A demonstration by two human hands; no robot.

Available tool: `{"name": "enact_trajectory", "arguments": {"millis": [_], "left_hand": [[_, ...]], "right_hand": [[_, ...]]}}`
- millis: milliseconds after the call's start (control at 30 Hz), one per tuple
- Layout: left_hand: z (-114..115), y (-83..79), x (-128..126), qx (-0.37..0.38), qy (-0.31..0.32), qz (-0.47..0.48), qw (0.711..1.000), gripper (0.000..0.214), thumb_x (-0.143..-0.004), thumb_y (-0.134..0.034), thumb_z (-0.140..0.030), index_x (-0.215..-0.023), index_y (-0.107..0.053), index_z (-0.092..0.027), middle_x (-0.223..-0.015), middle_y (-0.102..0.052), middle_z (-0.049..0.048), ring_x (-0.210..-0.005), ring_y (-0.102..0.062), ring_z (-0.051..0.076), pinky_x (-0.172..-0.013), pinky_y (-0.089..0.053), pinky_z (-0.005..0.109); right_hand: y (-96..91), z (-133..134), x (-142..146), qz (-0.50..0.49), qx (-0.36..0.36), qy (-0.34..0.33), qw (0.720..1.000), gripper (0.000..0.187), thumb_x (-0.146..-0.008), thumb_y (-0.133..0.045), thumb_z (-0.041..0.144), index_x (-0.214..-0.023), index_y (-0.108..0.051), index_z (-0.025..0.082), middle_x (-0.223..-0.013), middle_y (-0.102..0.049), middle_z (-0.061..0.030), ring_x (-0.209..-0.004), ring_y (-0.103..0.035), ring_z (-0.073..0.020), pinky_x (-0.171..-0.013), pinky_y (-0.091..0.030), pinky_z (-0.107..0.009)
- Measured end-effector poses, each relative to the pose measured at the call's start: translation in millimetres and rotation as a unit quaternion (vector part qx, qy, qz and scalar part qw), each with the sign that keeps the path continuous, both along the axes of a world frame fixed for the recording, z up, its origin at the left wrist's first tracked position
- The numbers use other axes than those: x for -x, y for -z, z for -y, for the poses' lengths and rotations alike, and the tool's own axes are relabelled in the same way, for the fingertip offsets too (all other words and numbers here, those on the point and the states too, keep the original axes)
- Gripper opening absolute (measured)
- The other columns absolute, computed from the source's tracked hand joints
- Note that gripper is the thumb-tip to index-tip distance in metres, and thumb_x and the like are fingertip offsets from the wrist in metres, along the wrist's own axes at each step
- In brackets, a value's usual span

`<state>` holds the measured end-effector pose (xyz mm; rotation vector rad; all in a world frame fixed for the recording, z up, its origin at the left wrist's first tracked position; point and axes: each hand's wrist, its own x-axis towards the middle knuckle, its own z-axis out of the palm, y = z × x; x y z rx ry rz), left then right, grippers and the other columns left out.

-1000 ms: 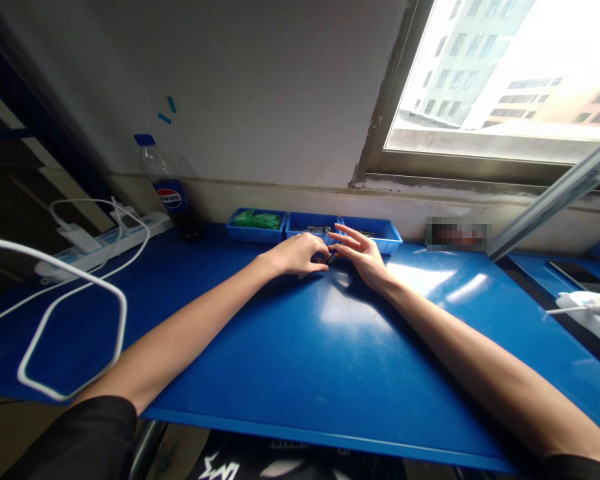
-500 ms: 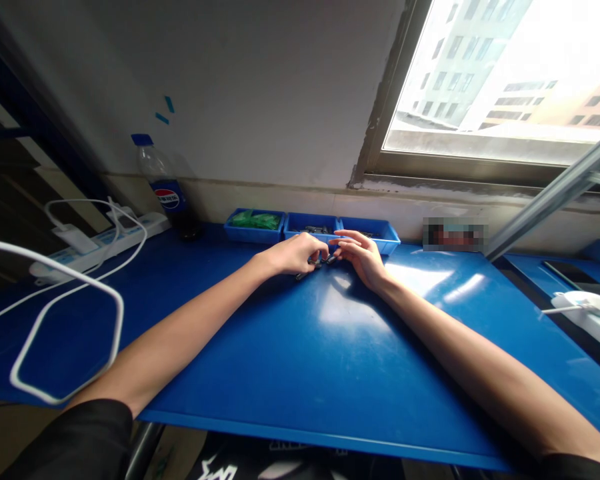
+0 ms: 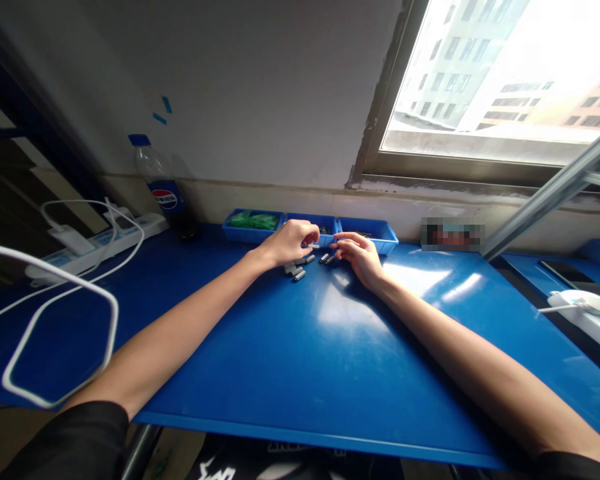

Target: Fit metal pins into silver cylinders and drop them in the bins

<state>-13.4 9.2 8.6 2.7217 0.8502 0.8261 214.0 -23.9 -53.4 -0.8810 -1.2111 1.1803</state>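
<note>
My left hand [image 3: 293,242] is raised just in front of the middle blue bin [image 3: 307,220], thumb and fingers curled in a pinch. A small light-grey piece [image 3: 315,247] shows at its fingertips. Below it, several small grey-and-black oblong pieces [image 3: 299,275] lie loosely on the table. My right hand [image 3: 361,259] rests before the right blue bin [image 3: 387,235], fingers apart and partly bent. Close to its fingertips lie a few more such pieces [image 3: 324,258]; whether they touch cannot be made out. Both bins contain small dark items, too small to name.
Green packets [image 3: 254,220] fill the left blue bin [image 3: 245,235]. A cola bottle [image 3: 165,193] stands by the wall, near a power strip [image 3: 100,243] and a looping white cable [image 3: 113,320]. At right are a metal pole [image 3: 550,193] and another power strip [image 3: 587,310].
My left hand has lifted slightly up and left, uncovering the loose pieces beneath it, with a small piece now showing at its fingertips. My right hand has hardly moved.
</note>
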Motion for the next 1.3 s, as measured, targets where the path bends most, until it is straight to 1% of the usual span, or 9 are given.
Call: {"name": "enact_trajectory", "arguments": {"millis": [200, 567, 667, 800, 867, 933, 1033, 1133, 1300], "left_hand": [[-1, -0.2, -1, 0.035, -0.009, 0.129, 0.991, 0.017, -0.070, -0.078, -0.018, -0.084, -0.068, -0.015, -0.082, -0.069, 0.0024, -0.070, -0.066, 0.015, -0.067, -0.053, 0.025], [3, 6.4, -7, 0.067, 0.049, 0.149, 0.985, 0.021, -0.072, -0.081, -0.025, -0.083, -0.067, -0.015, -0.082, -0.070, 0.0036, -0.071, -0.069, 0.016, -0.067, -0.057, 0.027], [3, 8.3, -8, 0.069, 0.049, 0.139, 0.987, 0.021, -0.073, -0.081, -0.027, -0.083, -0.067, -0.015, -0.082, -0.070, 0.0041, -0.072, -0.069, 0.016, -0.066, -0.056, 0.026], [2, 7.4, -6, 0.052, -0.011, 0.066, 0.996, 0.021, -0.073, -0.082, -0.030, -0.078, -0.069, -0.015, -0.074, -0.070, 0.0031, -0.067, -0.067, 0.017, -0.061, -0.051, 0.025], [2, 6.3, -3, 0.052, -0.021, -0.004, 0.998, 0.020, -0.074, -0.082, -0.032, -0.082, -0.073, -0.016, -0.078, -0.073, 0.0040, -0.071, -0.068, 0.018, -0.065, -0.051, 0.025], [3, 5.5, -1, 0.072, -0.009, -0.068, 0.995, 0.023, -0.075, -0.081, -0.033, -0.091, -0.078, -0.018, -0.086, -0.076, 0.0048, -0.079, -0.070, 0.019, -0.070, -0.051, 0.026], [6, 5.7, -1, 0.086, -0.007, -0.122, 0.989, 0.021, -0.079, -0.075, -0.025, -0.099, -0.079, -0.020, -0.094, -0.078, 0.0049, -0.084, -0.071, 0.019, -0.073, -0.051, 0.024], [10, 7.5, -5, 0.067, -0.019, -0.135, 0.988, 0.022, -0.080, -0.066, -0.013, -0.096, -0.080, -0.020, -0.090, -0.077, 0.0050, -0.081, -0.070, 0.018, -0.071, -0.048, 0.023], [10, 10.9, -8, 0.055, 0.001, -0.091, 0.994, 0.026, -0.074, -0.062, -0.009, -0.093, -0.079, -0.017, -0.080, -0.074, 0.0052, -0.069, -0.066, 0.017, -0.062, -0.045, 0.023]], "right_hand": [[-5.2, 8, 4, 0.078, -0.029, -0.049, 0.995, 0.035, -0.083, -0.080, 0.044, -0.110, -0.078, 0.022, -0.088, -0.078, -0.0038, -0.071, -0.067, -0.0163, -0.070, -0.052, -0.030], [-6.1, 8, 2, 0.056, -0.012, -0.076, 0.995, 0.038, -0.075, -0.088, 0.043, -0.105, -0.076, 0.022, -0.086, -0.078, -0.0031, -0.072, -0.067, -0.0159, -0.073, -0.053, -0.031], [-9.1, 10, 4, 0.072, -0.008, -0.078, 0.994, 0.035, -0.075, -0.088, 0.043, -0.100, -0.078, 0.021, -0.082, -0.077, -0.0033, -0.071, -0.067, -0.0166, -0.074, -0.053, -0.033], [-7.4, 10, 4, 0.080, -0.029, -0.036, 0.996, 0.033, -0.075, -0.088, 0.043, -0.098, -0.080, 0.021, -0.078, -0.077, -0.0032, -0.070, -0.069, -0.0186, -0.075, -0.055, -0.035], [-5.3, 10, 3, 0.059, -0.041, -0.022, 0.997, 0.035, -0.077, -0.087, 0.042, -0.106, -0.079, 0.022, -0.090, -0.080, -0.0050, -0.080, -0.073, -0.0212, -0.080, -0.056, -0.036], [-4.2, 9, 2, 0.036, -0.042, -0.031, 0.998, 0.045, -0.078, -0.087, 0.041, -0.119, -0.076, 0.026, -0.112, -0.079, -0.0069, -0.097, -0.074, -0.0250, -0.088, -0.057, -0.038], [-4.4, 9, 1, 0.027, -0.039, -0.056, 0.997, 0.058, -0.078, -0.087, 0.040, -0.132, -0.069, 0.029, -0.134, -0.072, -0.0080, -0.113, -0.071, -0.0281, -0.097, -0.056, -0.042], [-4.7, 9, 1, 0.033, -0.039, -0.057, 0.997, 0.055, -0.080, -0.084, 0.042, -0.131, -0.069, 0.028, -0.132, -0.072, -0.0092, -0.108, -0.073, -0.0278, -0.095, -0.057, -0.043], [-4.4, 8, 1, 0.034, -0.030, -0.041, 0.998, 0.049, -0.079, -0.084, 0.044, -0.123, -0.072, 0.027, -0.124, -0.076, -0.0083, -0.094, -0.074, -0.0239, -0.086, -0.059, -0.040]]}}
